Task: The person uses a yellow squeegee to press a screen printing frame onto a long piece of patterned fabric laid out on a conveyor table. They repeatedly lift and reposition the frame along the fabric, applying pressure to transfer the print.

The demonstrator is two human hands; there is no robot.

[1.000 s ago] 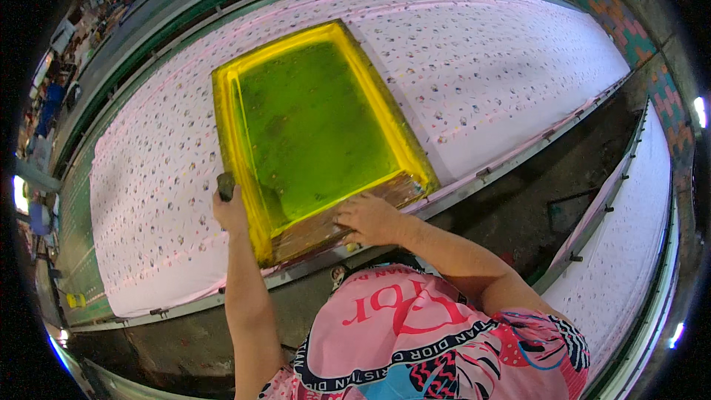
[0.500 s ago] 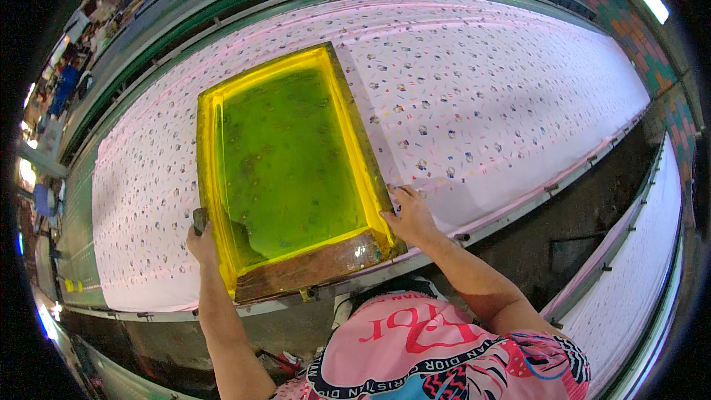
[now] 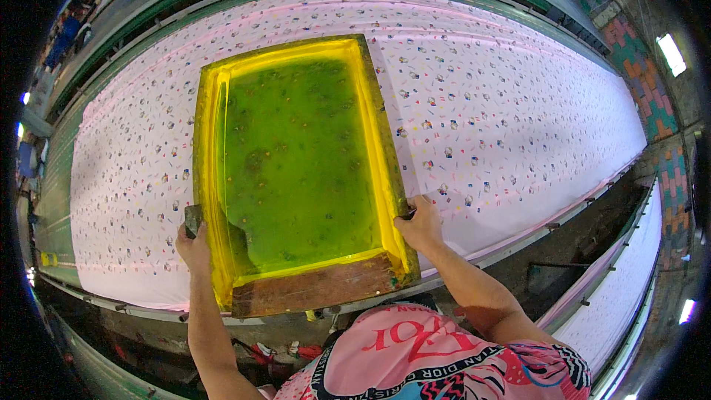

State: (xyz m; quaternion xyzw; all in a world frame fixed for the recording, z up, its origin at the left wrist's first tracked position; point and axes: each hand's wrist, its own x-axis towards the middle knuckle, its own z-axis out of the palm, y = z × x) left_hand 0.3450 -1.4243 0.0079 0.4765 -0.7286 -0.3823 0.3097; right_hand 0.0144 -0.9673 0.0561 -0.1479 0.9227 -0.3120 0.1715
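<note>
Since a second ago, the person's bare right hand point(image 3: 421, 224) has shifted from the near brown wooden end point(image 3: 315, 285) to the right side of the rectangular yellow-rimmed frame with a translucent green panel point(image 3: 296, 167), which it grasps. I see the bare left hand point(image 3: 194, 244) clasping a small dark block point(image 3: 193, 216) at the frame's left side. Beneath spreads pale-pink patterned cloth point(image 3: 481, 104); farther off, orange-and-green floor tiles point(image 3: 638, 67).

A: Light in here?
B: Fairly bright, even on the cloth point(image 3: 496, 215); white light point(image 3: 671, 55) blown out at far right. Soft shadow right of the frame point(image 3: 311, 287). Floor point(image 3: 574, 252) dim.
A: Sharpness?
B: Middle clear. Table point(image 3: 58, 230) edges bow; clutter point(image 3: 78, 16) smeary at far left; corners grainy black.
</note>
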